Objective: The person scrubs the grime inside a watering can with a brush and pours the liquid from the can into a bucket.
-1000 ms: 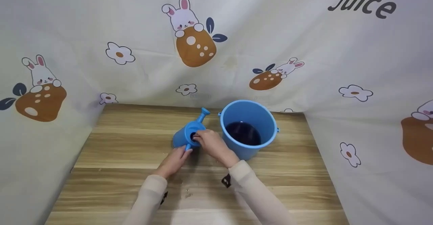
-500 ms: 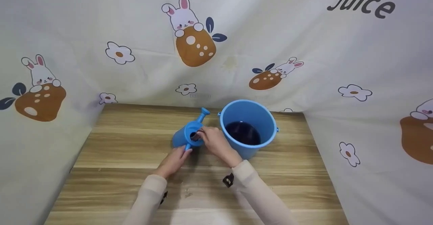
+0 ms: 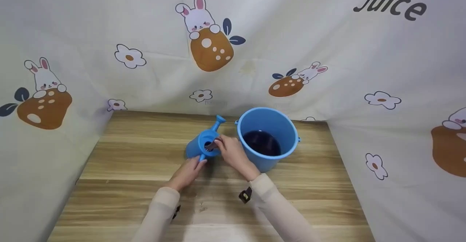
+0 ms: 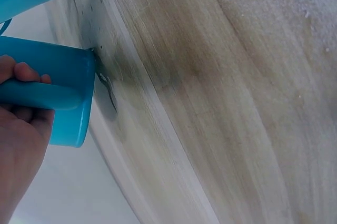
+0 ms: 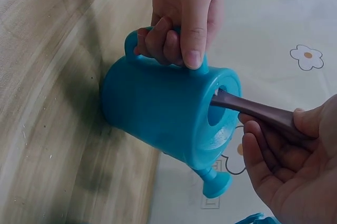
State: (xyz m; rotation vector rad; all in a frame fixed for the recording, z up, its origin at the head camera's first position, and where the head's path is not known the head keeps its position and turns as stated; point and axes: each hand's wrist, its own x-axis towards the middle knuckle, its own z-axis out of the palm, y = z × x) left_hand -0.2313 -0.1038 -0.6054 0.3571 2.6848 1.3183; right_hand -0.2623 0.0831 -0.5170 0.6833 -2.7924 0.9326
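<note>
A blue watering can (image 3: 196, 148) stands on the wooden table, its spout pointing away and to the right. My left hand (image 3: 187, 173) grips its handle (image 4: 45, 95), fingers curled round it. My right hand (image 3: 233, 154) pinches a dark brown handle (image 5: 263, 113) between thumb and fingers at the can's top. The handle's far end goes into the round opening (image 5: 215, 113), and what is on that end is hidden inside. In the right wrist view the left hand (image 5: 181, 29) shows above the can.
Right of the can stands a blue bucket (image 3: 267, 163) with dark liquid (image 3: 261, 143) in its bottom. Water drops and wet patches (image 3: 202, 208) lie on the table (image 3: 123, 198). A printed cloth (image 3: 156, 85) rises behind and at both sides.
My right hand has drawn slightly up and to the right, and more of the brown handle shows above the can's opening. My left hand and the can stay in place.
</note>
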